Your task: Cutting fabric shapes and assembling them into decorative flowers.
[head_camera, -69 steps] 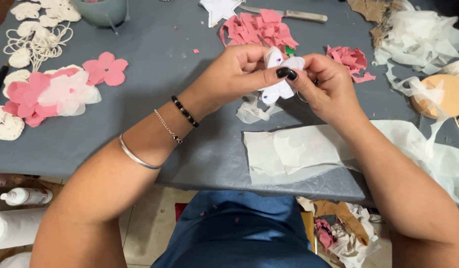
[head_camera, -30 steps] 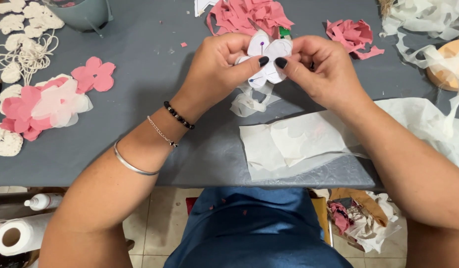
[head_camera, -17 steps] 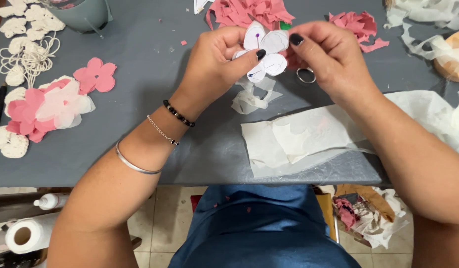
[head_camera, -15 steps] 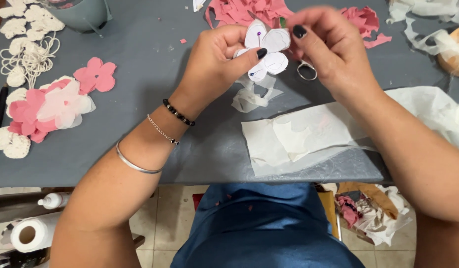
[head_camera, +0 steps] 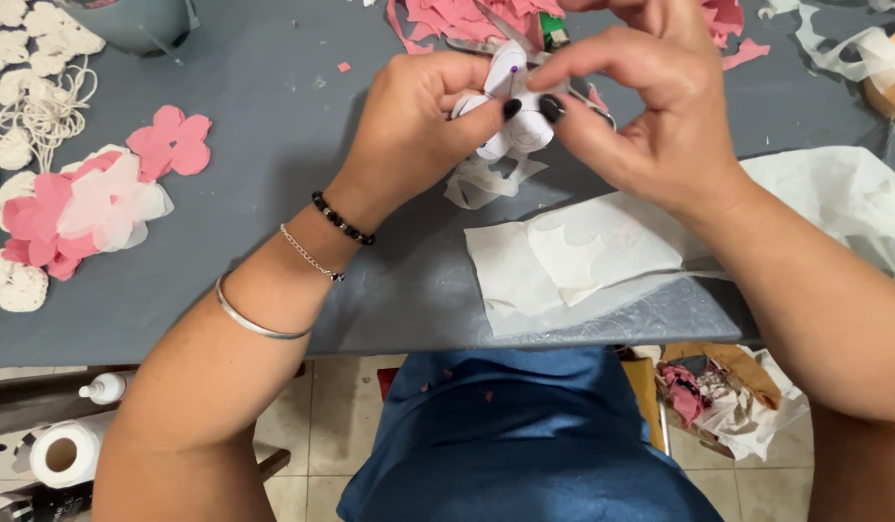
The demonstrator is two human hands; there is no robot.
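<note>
Both hands meet up over the grey worktop [head_camera: 273, 242], pinched together on a small white fabric flower [head_camera: 510, 111]. Left hand [head_camera: 423, 121] grips it from the side, right hand [head_camera: 650, 106] nips the petals with thumb and forefinger. It looks featherlight, floppy and easy to crease, so I'd hold it near the centre, not by the petal edges.

Two hands are seen, and one small white fabric flower [head_camera: 510, 106] is held between them. Three bracelets are worn on the left wrist: one of black beads [head_camera: 342, 218], one thin silver chain [head_camera: 310, 255], one plain silver bangle [head_camera: 259, 323]. One flat pink five-petalled felt flower [head_camera: 172, 141] and one white paper-towel roll [head_camera: 68, 451] are counted.
</note>
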